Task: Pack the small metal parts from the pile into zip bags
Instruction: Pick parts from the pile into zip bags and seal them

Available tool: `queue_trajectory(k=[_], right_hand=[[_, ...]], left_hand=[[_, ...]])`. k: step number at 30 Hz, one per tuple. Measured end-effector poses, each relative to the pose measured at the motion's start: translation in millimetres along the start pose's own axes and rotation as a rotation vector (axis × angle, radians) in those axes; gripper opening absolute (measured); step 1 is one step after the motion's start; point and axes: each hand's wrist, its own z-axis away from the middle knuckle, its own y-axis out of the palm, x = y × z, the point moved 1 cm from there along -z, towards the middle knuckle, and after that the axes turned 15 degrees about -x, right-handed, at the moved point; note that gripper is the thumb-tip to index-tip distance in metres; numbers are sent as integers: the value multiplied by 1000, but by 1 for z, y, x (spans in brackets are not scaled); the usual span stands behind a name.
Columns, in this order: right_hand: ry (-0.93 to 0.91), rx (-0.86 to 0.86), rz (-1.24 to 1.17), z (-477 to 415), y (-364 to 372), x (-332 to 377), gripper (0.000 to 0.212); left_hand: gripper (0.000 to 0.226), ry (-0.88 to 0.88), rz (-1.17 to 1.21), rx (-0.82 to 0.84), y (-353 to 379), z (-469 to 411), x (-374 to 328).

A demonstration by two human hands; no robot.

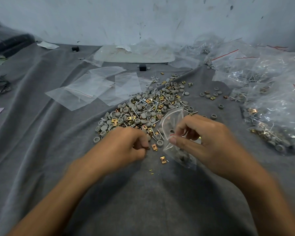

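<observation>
A pile of small parts (144, 109) lies on the grey cloth: grey caps, brass clips and screws. My right hand (203, 138) pinches the red-striped mouth of a clear zip bag (173, 123) that hangs open, with several grey parts in its bottom. My left hand (126, 143) rests at the pile's near edge with fingers curled, pinching something small that I cannot make out. Two brass clips (163, 159) lie loose on the cloth between my hands.
Empty zip bags (92, 89) lie flat at the left behind the pile. Filled bags (271, 103) heap up at the right. A white tray (134, 54) and small black blocks (142, 67) sit near the wall.
</observation>
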Motion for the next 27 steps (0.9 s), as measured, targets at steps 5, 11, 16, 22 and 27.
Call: queue_trajectory(k=[5, 11, 16, 22, 27], right_hand=[[0, 5, 1, -1, 3, 3, 20], [-10, 38, 48, -2, 9, 6, 23], [-13, 14, 40, -1, 8, 6, 21], [-3, -10, 32, -1, 5, 3, 18], [12, -21, 14, 0, 1, 2, 14]], left_hand=[[8, -106, 493, -288, -14, -5, -8], [12, -143, 847, -446, -13, -11, -30], [9, -71, 791, -398, -6, -10, -32], [14, 14, 564, -409, -14, -7, -24], [8, -2, 183, -213, -41, -5, 2]])
